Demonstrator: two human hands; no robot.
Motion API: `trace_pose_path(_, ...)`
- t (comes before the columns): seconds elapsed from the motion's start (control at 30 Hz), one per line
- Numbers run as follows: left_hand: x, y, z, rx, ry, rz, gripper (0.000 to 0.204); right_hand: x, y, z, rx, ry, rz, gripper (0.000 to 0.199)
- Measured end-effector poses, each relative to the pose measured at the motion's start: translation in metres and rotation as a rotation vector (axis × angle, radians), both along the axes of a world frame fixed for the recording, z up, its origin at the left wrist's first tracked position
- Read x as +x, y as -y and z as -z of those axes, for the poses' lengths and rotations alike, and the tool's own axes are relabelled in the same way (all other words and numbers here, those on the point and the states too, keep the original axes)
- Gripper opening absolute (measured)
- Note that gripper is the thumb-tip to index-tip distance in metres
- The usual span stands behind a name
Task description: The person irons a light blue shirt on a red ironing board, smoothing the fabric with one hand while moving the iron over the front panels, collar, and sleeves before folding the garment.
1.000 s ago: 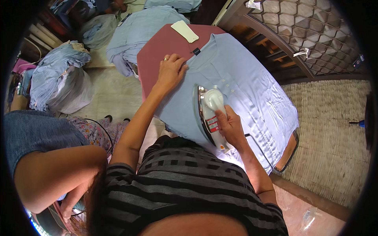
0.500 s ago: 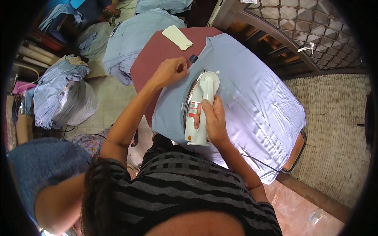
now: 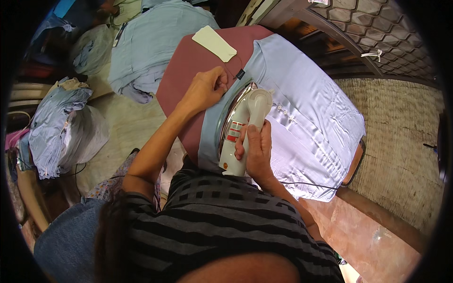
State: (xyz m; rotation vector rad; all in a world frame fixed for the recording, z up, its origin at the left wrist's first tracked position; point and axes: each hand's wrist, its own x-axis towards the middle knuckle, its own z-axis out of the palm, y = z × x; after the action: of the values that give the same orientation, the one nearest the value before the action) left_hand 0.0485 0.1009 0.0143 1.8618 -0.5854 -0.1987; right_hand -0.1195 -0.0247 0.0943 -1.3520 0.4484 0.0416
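Observation:
A light blue shirt (image 3: 306,85) lies spread over the ironing board (image 3: 177,70), which has a dark red cover. My right hand (image 3: 258,148) is closed around the handle of a white iron (image 3: 238,118). The iron rests on the shirt near its left edge, nose pointing away from me, its shiny rim showing on the left. Left of the iron, my left hand (image 3: 205,92) has its fingers curled together at the shirt's edge and seems to pinch the cloth. Just beyond it are a small dark label (image 3: 239,74) and a pale hang tag (image 3: 214,43) on a string.
Folded blue garments (image 3: 151,47) are piled beyond the board at the left. More clothes (image 3: 61,127) bulge from a bag on the floor. A metal lattice door (image 3: 368,33) and a woven mat (image 3: 396,137) lie to the right. The iron's cord (image 3: 311,186) trails right.
The iron has shifted slightly right, with more of its shiny rim showing. The shirt's near left edge lies further right, baring more red cover. My left hand stays at the edge.

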Motion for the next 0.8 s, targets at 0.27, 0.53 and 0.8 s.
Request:
trace_pose_path(0.27,0.006,-0.005,0.002,-0.058,-0.022,0.017,0.015,0.013,0.002,-0.004,-0.056,0.02,0.057,0.017)
trace_pose_path(0.53,-0.002,-0.008,0.014,-0.132,0.067,-0.033,0.014,0.012,0.007,0.0,-0.088,0.008,0.06,0.015)
trace_pose_path(0.8,0.024,0.005,-0.01,-0.266,0.401,-0.082,0.015,0.01,0.032,-0.013,-0.002,-0.12,0.084,0.019)
